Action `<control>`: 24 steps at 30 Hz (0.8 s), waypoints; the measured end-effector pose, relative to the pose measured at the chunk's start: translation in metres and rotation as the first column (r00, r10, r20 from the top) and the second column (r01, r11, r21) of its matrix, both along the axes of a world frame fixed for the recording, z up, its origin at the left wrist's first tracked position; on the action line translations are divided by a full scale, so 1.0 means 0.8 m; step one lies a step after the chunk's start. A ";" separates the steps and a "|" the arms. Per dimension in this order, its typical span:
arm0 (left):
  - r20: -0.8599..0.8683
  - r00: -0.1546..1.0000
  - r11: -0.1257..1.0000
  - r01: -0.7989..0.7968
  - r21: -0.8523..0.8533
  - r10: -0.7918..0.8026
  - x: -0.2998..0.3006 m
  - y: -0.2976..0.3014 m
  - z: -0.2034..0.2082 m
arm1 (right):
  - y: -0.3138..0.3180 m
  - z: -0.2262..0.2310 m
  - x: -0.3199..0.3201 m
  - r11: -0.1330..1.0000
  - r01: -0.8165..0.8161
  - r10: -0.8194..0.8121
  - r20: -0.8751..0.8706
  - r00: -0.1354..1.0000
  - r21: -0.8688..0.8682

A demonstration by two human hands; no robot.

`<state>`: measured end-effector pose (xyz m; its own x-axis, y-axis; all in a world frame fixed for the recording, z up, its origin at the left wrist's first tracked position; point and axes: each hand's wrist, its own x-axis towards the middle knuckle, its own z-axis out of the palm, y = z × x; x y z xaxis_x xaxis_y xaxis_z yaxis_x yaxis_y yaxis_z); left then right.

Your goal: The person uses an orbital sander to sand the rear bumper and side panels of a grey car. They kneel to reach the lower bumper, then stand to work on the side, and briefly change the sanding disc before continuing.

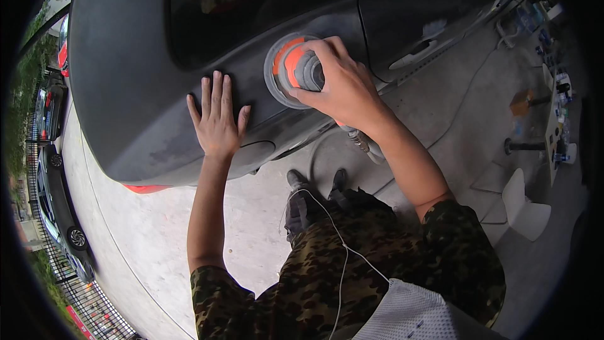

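Observation:
A dark grey car body with a dull, dusty finish fills the upper part of the head view. My right hand grips an orange and grey orbital sander from above. The sander's round pad lies against the panel below the rear side window. To its left, my left hand rests flat on the same panel, fingers spread, holding nothing. A hose runs from the sander beneath my right forearm. Close to my left wrist, a round fuel-flap outline shows.
A door handle is right of the sander. A cable trails over the floor. A white chair and a table with bottles stand at the right. Parked cars line a fence at the left.

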<state>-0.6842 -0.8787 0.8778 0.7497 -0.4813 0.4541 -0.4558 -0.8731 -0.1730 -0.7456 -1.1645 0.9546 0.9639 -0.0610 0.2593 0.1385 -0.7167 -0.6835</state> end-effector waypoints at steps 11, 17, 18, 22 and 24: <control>-0.003 1.000 1.000 0.019 -0.023 -0.019 -0.002 0.003 -0.006 | -0.071 0.007 0.005 0.956 0.287 -0.286 -0.027 0.958 0.059; 0.015 0.999 0.996 0.048 -0.081 -0.047 0.001 0.002 -0.006 | -0.029 0.006 0.003 0.994 0.103 -0.102 0.008 0.995 -0.032; 0.017 0.998 0.994 0.059 -0.095 -0.058 0.001 0.002 -0.006 | -0.017 0.005 0.003 0.997 0.069 -0.070 -0.008 0.998 -0.035; 0.026 0.997 0.990 0.080 -0.117 -0.077 0.002 0.002 -0.004 | 0.009 0.002 0.005 1.000 0.020 -0.020 0.007 1.000 -0.011; 0.028 0.997 0.991 0.076 -0.110 -0.073 0.001 0.002 -0.005 | 0.001 0.001 0.007 0.998 0.064 -0.064 0.034 0.997 0.002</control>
